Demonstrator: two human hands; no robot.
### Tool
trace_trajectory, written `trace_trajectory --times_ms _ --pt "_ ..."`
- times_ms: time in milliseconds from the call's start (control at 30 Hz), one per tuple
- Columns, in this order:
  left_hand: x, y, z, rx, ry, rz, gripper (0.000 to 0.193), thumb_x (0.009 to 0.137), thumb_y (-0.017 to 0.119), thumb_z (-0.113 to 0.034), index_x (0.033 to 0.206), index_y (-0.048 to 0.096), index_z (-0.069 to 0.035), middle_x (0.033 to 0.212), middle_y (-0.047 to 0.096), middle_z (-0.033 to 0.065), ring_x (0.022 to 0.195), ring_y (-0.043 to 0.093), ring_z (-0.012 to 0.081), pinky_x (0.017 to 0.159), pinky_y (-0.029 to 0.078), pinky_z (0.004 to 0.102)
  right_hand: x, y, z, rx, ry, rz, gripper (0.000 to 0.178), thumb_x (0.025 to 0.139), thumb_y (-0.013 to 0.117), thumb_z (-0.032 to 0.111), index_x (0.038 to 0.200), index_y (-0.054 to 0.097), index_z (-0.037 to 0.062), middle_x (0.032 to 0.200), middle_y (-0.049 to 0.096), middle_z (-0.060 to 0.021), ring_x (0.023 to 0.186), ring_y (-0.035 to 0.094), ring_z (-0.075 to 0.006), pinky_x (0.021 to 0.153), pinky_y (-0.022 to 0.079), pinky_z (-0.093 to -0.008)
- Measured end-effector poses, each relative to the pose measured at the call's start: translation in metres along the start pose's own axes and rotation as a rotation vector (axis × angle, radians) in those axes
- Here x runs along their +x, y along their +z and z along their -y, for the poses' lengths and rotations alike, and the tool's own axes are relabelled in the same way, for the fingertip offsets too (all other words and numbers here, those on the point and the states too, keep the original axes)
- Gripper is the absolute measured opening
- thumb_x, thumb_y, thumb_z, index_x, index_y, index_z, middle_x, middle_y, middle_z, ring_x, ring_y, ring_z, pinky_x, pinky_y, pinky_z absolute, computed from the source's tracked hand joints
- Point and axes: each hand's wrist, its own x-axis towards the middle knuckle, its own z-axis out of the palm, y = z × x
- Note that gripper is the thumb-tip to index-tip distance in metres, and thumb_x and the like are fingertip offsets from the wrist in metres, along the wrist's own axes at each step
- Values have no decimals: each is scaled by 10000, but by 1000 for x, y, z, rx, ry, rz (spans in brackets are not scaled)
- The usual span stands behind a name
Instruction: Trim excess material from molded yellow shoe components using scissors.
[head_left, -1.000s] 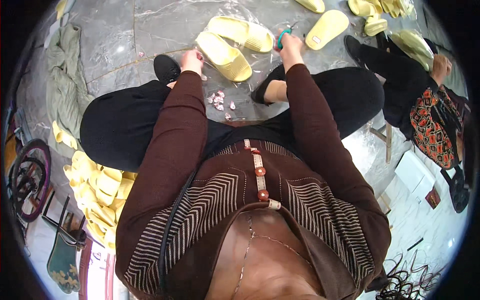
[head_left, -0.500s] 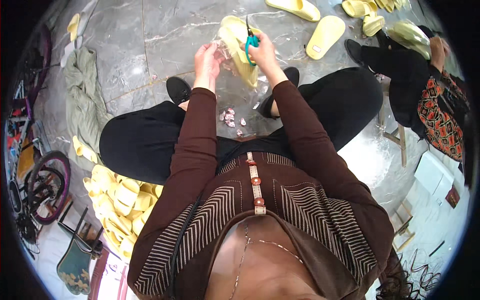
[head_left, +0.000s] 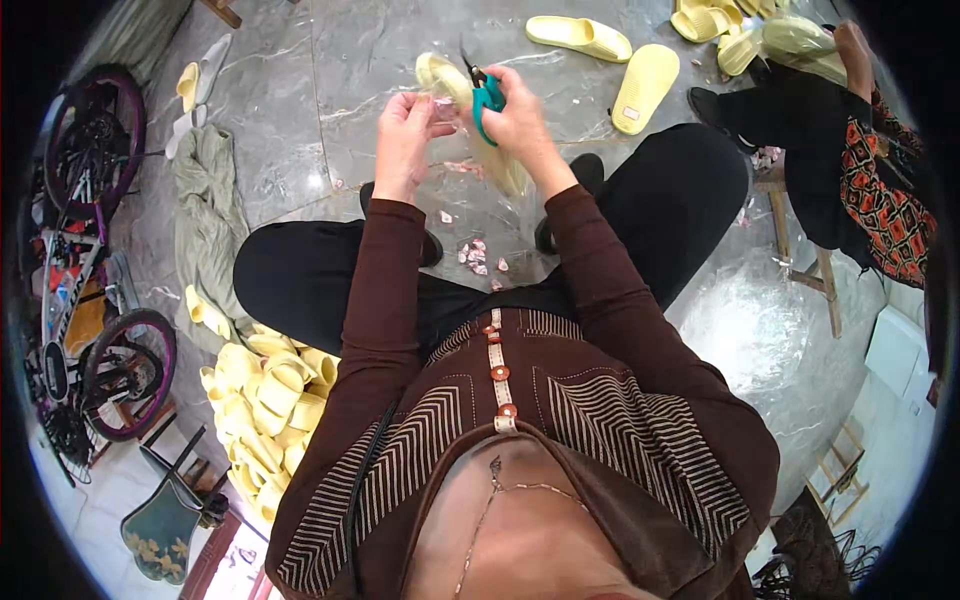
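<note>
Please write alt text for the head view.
A seated person's right hand holds teal-handled scissors against a bagged yellow slipper gripped by the left hand. More yellow slippers are piled at their left.

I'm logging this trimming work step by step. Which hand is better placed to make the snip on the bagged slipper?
The right hand: it already grips the teal scissors, blades up by the yellow slipper. The left hand pinches the clear bag's edge and holds no tool, so it likely only steadies.
</note>
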Motion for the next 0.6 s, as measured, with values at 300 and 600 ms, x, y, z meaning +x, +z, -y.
trace_trajectory --times_ms 300,600 --pt "-26 1 -2 400 114 148 262 828 565 -169 1017 489 -3 961 577 95 815 579 180 700 483 302 15 -22 -5 631 306 152 464 674 677 29 1082 456 2 818 545 -35 716 561 -125 633 459 -245" --pt "-48 -6 37 846 -20 314 98 793 540 -76 853 569 -5 754 599 46 709 571 106 621 463 252 30 -54 -2 870 295 5 467 665 659 -1 1082 450 -10 774 524 -38 676 553 -135 630 458 -246"
